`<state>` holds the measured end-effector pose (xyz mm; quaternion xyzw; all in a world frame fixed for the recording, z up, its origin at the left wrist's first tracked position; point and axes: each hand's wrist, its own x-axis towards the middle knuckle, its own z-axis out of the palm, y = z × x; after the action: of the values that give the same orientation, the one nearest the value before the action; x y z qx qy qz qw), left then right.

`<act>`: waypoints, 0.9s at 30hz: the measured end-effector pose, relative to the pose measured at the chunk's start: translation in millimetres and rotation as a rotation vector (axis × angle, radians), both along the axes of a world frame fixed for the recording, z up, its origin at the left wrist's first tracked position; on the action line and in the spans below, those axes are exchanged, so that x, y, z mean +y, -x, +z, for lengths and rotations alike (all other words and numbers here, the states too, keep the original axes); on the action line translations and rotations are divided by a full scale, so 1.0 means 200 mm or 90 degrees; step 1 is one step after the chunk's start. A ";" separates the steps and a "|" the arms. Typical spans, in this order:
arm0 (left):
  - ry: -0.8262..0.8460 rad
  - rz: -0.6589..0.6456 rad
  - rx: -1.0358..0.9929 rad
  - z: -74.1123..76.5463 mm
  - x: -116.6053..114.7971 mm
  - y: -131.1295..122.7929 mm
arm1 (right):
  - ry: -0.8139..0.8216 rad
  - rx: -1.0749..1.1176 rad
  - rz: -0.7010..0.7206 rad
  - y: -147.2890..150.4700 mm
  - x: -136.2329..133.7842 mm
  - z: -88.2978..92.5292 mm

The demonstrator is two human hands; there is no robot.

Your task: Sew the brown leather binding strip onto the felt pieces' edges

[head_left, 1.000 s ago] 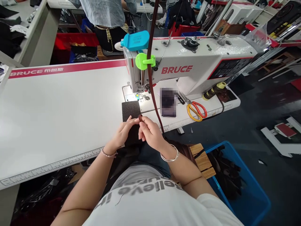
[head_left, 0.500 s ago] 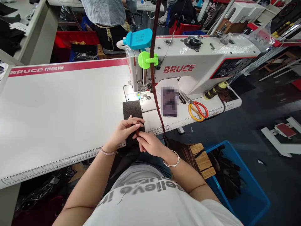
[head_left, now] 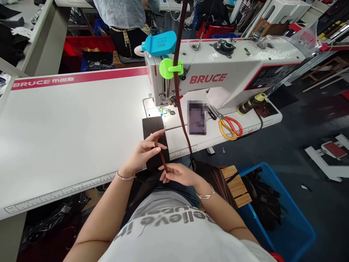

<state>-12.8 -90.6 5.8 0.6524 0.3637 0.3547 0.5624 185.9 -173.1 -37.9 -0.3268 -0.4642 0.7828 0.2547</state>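
Observation:
My left hand (head_left: 144, 151) pinches one part of a narrow brown strip (head_left: 163, 158), over a dark fabric piece (head_left: 153, 125) that lies at the table's front edge. Lower and to the right, my right hand (head_left: 178, 174) has its fingers closed on the strip's other part, so a short length runs between the hands. Another long brown strip (head_left: 178, 98) hangs down in front of the sewing machine (head_left: 229, 62), passing by a green clip (head_left: 169, 69). Dark material lies on my lap below the hands.
Scissors (head_left: 230, 127) and a thread cone (head_left: 251, 104) lie right of the needle area, beside a blurred-out rectangle (head_left: 196, 118). A wooden stool (head_left: 236, 185) and a blue bin (head_left: 294, 214) with dark pieces stand to my right. Across the table sits another person (head_left: 120, 16).
My hands have moved apart; the right hand went down and to the right. More of the brown strip now shows between them.

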 end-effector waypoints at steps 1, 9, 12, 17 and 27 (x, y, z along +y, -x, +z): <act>-0.011 -0.018 0.018 0.00 0.00 0.01 | 0.012 0.043 -0.025 0.02 0.03 0.01; -0.003 -0.044 0.020 0.00 0.01 0.02 | 0.020 0.133 -0.202 0.15 0.19 0.09; 0.001 -0.028 -0.023 -0.01 0.01 0.01 | 0.036 0.118 -0.233 0.15 0.18 0.08; 0.016 0.013 -0.065 -0.02 0.00 0.01 | 0.041 0.072 -0.267 0.09 0.13 0.05; 0.029 0.044 -0.011 -0.01 0.00 -0.01 | 0.009 0.003 -0.334 0.04 0.04 0.04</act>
<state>-10.7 -90.2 4.2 0.6235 0.3887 0.3713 0.5677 178.1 -164.3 -30.9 -0.4360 -0.3572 0.6942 0.4477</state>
